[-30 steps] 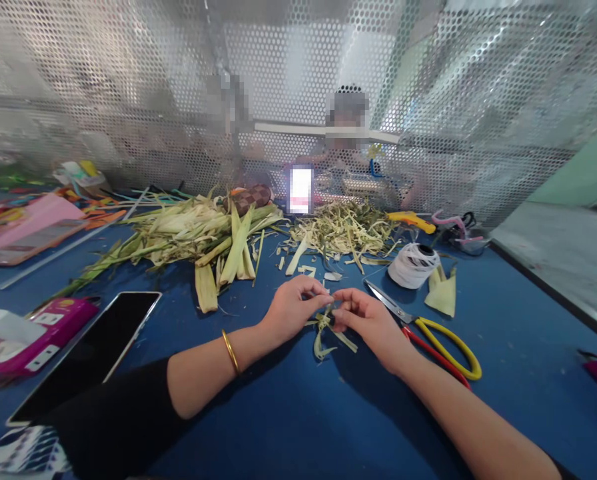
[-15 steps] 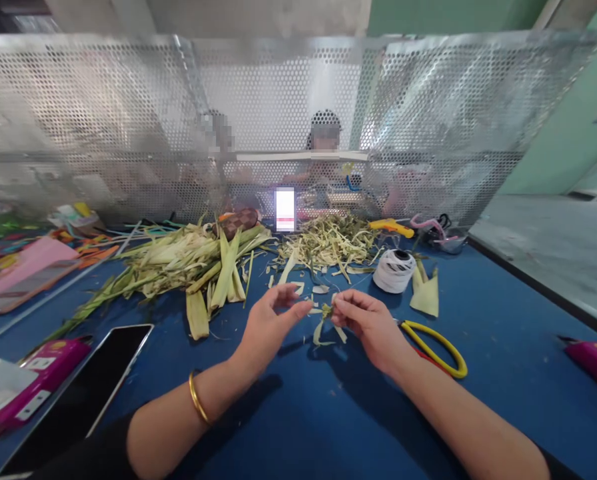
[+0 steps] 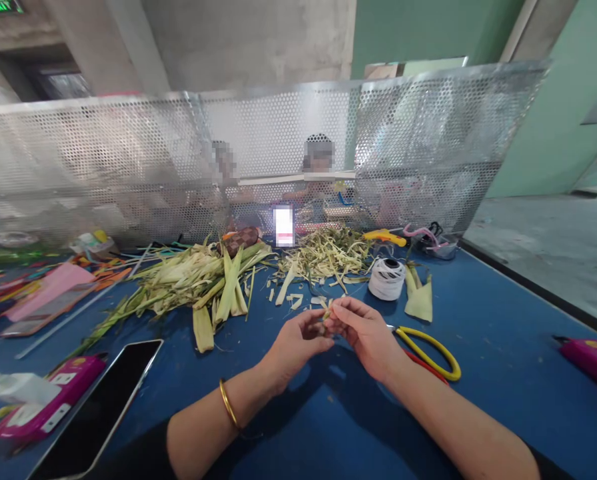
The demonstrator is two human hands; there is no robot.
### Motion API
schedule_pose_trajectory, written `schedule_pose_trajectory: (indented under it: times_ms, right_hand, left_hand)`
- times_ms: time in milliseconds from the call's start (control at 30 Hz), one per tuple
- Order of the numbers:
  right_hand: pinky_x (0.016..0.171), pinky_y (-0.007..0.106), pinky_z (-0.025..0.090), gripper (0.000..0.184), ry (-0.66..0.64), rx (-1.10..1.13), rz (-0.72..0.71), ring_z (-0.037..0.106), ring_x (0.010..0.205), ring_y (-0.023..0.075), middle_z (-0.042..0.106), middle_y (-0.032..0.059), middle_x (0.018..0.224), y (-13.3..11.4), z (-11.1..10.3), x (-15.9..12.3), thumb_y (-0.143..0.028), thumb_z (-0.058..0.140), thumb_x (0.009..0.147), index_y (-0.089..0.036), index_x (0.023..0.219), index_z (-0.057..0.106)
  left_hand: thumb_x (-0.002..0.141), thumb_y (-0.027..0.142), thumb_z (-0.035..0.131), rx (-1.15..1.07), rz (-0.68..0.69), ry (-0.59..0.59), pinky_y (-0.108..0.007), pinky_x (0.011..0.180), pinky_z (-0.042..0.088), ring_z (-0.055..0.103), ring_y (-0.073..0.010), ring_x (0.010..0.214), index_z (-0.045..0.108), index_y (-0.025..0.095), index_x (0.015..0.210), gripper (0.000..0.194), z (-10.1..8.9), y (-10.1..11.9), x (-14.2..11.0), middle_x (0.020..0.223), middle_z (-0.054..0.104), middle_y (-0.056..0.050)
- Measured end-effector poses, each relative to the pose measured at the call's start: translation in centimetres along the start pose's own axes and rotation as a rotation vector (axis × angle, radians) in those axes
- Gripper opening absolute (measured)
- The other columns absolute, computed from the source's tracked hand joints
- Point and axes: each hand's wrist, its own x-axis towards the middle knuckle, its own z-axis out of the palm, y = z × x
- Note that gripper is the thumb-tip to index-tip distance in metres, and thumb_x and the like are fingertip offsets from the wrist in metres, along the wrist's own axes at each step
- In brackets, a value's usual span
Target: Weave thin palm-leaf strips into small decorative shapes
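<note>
A small knotted piece of corn husk [image 3: 328, 311] is held between the fingertips of both hands, above the blue table. My right hand [image 3: 366, 330] pinches it between thumb and forefinger. From the left, my left hand [image 3: 298, 347] curls its fingers round the lower side of the piece, its thumb lower down; the hanging ends are hidden. Close beyond the hands lie loose husk scraps [image 3: 294, 300]. A spool of white thread [image 3: 387, 280] stands past my right hand. Scissors with yellow and red handles [image 3: 431, 353] lie beside my right wrist.
At the back left is a heap of husks [image 3: 188, 277], with shredded husk [image 3: 328, 253] beside it. A phone [image 3: 103, 400] and a magenta box [image 3: 53, 400] lie front left. A perforated metal screen [image 3: 278, 127] closes the back; people sit behind it.
My left hand has moved right and closed in on the husk piece, meeting my right hand. The view has tilted up slightly, and the hanging husk ends are now covered.
</note>
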Motion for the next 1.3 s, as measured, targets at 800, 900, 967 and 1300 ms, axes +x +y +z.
schedule_pose_trajectory:
  times_ms: [800,900,967,1300]
  right_hand:
    - [0.064,0.017,0.055,0.023,0.032,0.204,0.182,0.069,0.067,0.0115,0.069,-0.0015,0.065,0.9,-0.6,-0.1,-0.021,0.084,0.059,-0.016,0.076,0.068]
    - [0.066,0.019,0.055,0.022,0.028,0.158,0.203,0.069,0.068,0.0116,0.069,-0.0018,0.066,0.9,-0.7,-0.1,-0.023,0.083,0.061,-0.017,0.076,0.069]
    - [0.066,0.02,0.054,0.021,0.021,0.105,0.219,0.069,0.066,0.0116,0.069,-0.0013,0.066,0.9,-0.8,-0.2,-0.025,0.083,0.062,-0.017,0.076,0.069]
    - [0.063,0.02,0.053,0.027,0.051,0.009,0.236,0.067,0.063,0.0102,0.069,-0.0017,0.063,0.4,-0.5,-0.3,-0.027,0.086,0.056,-0.017,0.075,0.069]
  left_hand:
    - [0.058,0.039,0.081,-0.135,0.068,0.045,-0.028,0.074,0.046,0.062,-0.0154,0.076,0.067,0.013,0.098,0.05,-0.5,-1.2,0.2,0.087,0.069,-0.007]
    - [0.059,0.039,0.079,-0.143,0.055,0.083,-0.026,0.072,0.046,0.059,-0.0124,0.07,0.066,0.014,0.095,0.046,-0.6,-1.3,0.3,0.082,0.067,-0.005]
    - [0.061,0.037,0.078,-0.126,0.046,0.092,-0.026,0.071,0.046,0.057,-0.0114,0.068,0.066,0.014,0.093,0.041,-0.7,-1.3,0.3,0.081,0.066,-0.004]
    - [0.063,0.033,0.072,-0.198,-0.1,0.017,-0.024,0.059,0.043,0.052,-0.0091,0.055,0.062,0.015,0.084,0.03,-0.7,-0.7,-0.1,0.066,0.058,0.002]
